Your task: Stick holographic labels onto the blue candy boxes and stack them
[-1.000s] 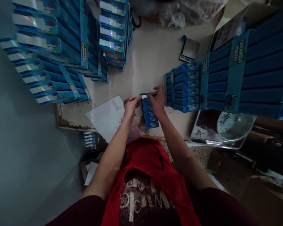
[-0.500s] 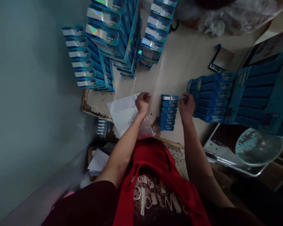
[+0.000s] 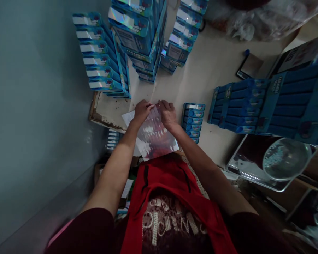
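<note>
A glossy, reflective sticker sheet [image 3: 156,139] is raised at the table's front edge, sloping down toward my red apron. At its top left edge, the fingers of my left hand [image 3: 143,111] are pinched together. My right hand [image 3: 168,113] pinches the same upper edge close beside it, fingers bent. Whether a single sticker is between the fingertips is too small to tell. Just right of my right hand, a short row of blue boxes [image 3: 193,122] lies on the table, with a shiny white strip on its farthest box.
Tall stacks of blue boxes [image 3: 132,31] with shiny strips stand at the back left. More blue boxes [image 3: 238,106] are stacked at the right, near a metal tray [image 3: 241,164] and a clear bowl [image 3: 287,158]. A small scale [image 3: 250,66] and plastic bags [image 3: 243,30] lie farther back.
Both hands have left the short row of boxes, where a white strip was pressed on the farthest box. They have moved left onto the sticker sheet, which is now lifted and tilted.
</note>
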The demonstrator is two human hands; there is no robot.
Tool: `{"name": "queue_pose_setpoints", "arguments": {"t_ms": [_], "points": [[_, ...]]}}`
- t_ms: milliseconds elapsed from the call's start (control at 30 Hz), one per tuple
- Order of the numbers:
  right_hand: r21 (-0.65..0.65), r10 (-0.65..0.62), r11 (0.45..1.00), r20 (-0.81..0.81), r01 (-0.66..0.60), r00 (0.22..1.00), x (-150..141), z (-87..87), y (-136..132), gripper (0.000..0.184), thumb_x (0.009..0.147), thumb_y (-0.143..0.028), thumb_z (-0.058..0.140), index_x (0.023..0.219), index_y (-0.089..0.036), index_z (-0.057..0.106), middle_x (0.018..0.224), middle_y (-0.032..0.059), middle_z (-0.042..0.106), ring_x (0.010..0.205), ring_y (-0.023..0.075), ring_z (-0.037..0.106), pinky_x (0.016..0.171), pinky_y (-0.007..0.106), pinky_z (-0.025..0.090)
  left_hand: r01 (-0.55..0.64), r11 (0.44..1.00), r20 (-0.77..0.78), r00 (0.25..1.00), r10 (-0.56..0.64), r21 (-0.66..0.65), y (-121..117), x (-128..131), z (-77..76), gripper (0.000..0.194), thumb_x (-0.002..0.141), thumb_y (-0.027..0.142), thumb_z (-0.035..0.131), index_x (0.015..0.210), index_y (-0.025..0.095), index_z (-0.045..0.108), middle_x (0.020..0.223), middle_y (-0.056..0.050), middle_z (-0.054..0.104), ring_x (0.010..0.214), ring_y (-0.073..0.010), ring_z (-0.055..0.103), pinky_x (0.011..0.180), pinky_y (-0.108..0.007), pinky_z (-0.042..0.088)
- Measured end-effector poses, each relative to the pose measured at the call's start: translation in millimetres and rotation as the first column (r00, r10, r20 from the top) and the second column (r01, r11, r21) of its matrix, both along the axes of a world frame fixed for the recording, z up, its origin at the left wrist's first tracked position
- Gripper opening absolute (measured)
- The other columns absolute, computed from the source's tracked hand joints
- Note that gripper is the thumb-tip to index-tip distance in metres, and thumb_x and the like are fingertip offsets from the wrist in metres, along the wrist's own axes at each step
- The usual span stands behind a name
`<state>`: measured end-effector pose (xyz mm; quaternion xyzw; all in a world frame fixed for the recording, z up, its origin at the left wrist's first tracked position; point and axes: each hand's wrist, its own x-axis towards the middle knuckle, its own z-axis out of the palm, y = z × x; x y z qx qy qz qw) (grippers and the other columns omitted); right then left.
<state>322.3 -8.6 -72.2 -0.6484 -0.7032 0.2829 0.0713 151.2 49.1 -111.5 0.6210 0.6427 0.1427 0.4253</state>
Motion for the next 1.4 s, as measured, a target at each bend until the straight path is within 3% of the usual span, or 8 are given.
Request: {"name": "queue_pose_setpoints", "arguments": {"t_ms": [200, 400, 533, 700, 933, 1033, 1300, 1400], "points": [[-0.006, 0.068, 0.998, 0.089, -0.068, 0.994, -3.2, -12.2, -2.1, 0.055, 0.113, -0.019, 0.034, 0.164, -0.016, 0.056, 0.168, 0.0189, 0.056, 0.135, 0.0397, 0.049, 0.107, 0.056, 0.044, 0.053, 0.998, 0.107, 0.993, -0.048, -0.037, -1.3, -6.4, 10.6, 0.014, 0.088, 0.023, 0.075, 0.075, 0.024, 0.08, 0.089, -0.008, 0.078, 0.093, -0.0285, 0.068, 0.09, -0.039, 0.046], [-0.015, 0.166, 0.986, 0.11, -0.165, 0.98, 2.8, 2.7, -33.9, 0.05, 0.113, -0.019, 0.037, 0.155, -0.018, 0.063, 0.159, 0.0178, 0.064, 0.134, 0.0384, 0.05, 0.109, 0.055, 0.04, 0.084, 0.994, 0.043, 0.996, -0.081, -0.069, 2.4, -14.2, 11.8, 0.017, 0.09, 0.025, 0.072, 0.075, 0.022, 0.079, 0.082, -0.008, 0.078, 0.085, -0.0278, 0.066, 0.083, -0.037, 0.043], [-0.026, 0.073, 0.997, 0.112, -0.071, 0.991, 7.2, 15.6, -50.5, 0.044, 0.116, -0.029, 0.039, 0.143, -0.018, 0.072, 0.142, 0.0174, 0.074, 0.132, 0.0375, 0.053, 0.107, 0.052, 0.04, 0.124, 0.992, 0.004, 0.992, -0.123, -0.036, 3.9, -9.6, 12.4, 0.014, 0.086, 0.022, 0.077, 0.072, 0.023, 0.08, 0.085, -0.01, 0.079, 0.089, -0.0301, 0.067, 0.085, -0.039, 0.044], [0.054, 0.033, 0.998, 0.126, -0.04, 0.991, 2.7, 16.7, -27.1, 0.052, 0.116, -0.029, 0.041, 0.164, -0.019, 0.056, 0.169, 0.0151, 0.057, 0.143, 0.0383, 0.05, 0.113, 0.052, 0.039, 0.152, 0.988, 0.017, 0.988, -0.152, 0.027, -2.3, 2.9, 18.9, 0.009, 0.086, 0.02, 0.078, 0.08, 0.024, 0.083, 0.093, -0.01, 0.081, 0.093, -0.0304, 0.068, 0.089, -0.04, 0.047], [0.011, 0.136, 0.99, 0.152, -0.14, 0.979, -2.1, 4.4, -33.4, 0.056, 0.113, -0.017, 0.036, 0.167, -0.013, 0.05, 0.174, 0.0195, 0.05, 0.148, 0.0383, 0.049, 0.118, 0.054, 0.039, 0.189, 0.975, -0.224, 0.951, -0.211, -0.118, -5.4, 4.8, 36.3, 0.019, 0.098, 0.027, 0.068, 0.101, 0.023, 0.087, 0.115, -0.01, 0.085, 0.109, -0.0279, 0.073, 0.092, -0.036, 0.048], [0.029, 0.129, 0.991, 0.119, -0.133, 0.984, 1.9, 11.6, -53.0, 0.049, 0.113, -0.017, 0.041, 0.157, -0.014, 0.061, 0.162, 0.0199, 0.063, 0.146, 0.0362, 0.051, 0.118, 0.051, 0.038, 0.197, 0.972, -0.269, 0.936, -0.225, -0.128, -6.7, 5.4, 39.8, 0.021, 0.1, 0.029, 0.068, 0.105, 0.022, 0.087, 0.117, -0.011, 0.085, 0.11, -0.0291, 0.074, 0.091, -0.037, 0.048], [0.065, -0.198, 0.978, -0.012, 0.198, 0.98, 13.4, 53.9, -71.6, 0.018, 0.107, -0.031, 0.065, 0.103, -0.022, 0.08, 0.101, 0.0099, 0.076, 0.103, 0.0283, 0.065, 0.093, 0.043, 0.044, 0.221, 0.975, -0.285, 0.933, -0.221, -0.033, 5.2, 5.4, 32.8, 0.015, 0.099, 0.029, 0.07, 0.099, 0.023, 0.084, 0.117, -0.015, 0.082, 0.118, -0.0355, 0.072, 0.105, -0.047, 0.049], [-0.054, -0.432, 0.899, -0.262, 0.434, 0.863, 20.1, 73.5, -80.0, 0.015, 0.102, -0.036, 0.067, 0.1, -0.024, 0.076, 0.079, 0.0009, 0.068, 0.08, 0.0212, 0.063, 0.08, 0.037, 0.048, 0.123, 0.99, -0.232, 0.967, -0.104, 0.069, 14.3, 5.9, 30.9, 0.019, 0.095, 0.035, 0.078, 0.107, 0.021, 0.083, 0.133, -0.019, 0.076, 0.137, -0.0413, 0.063, 0.12, -0.054, 0.043]]}}
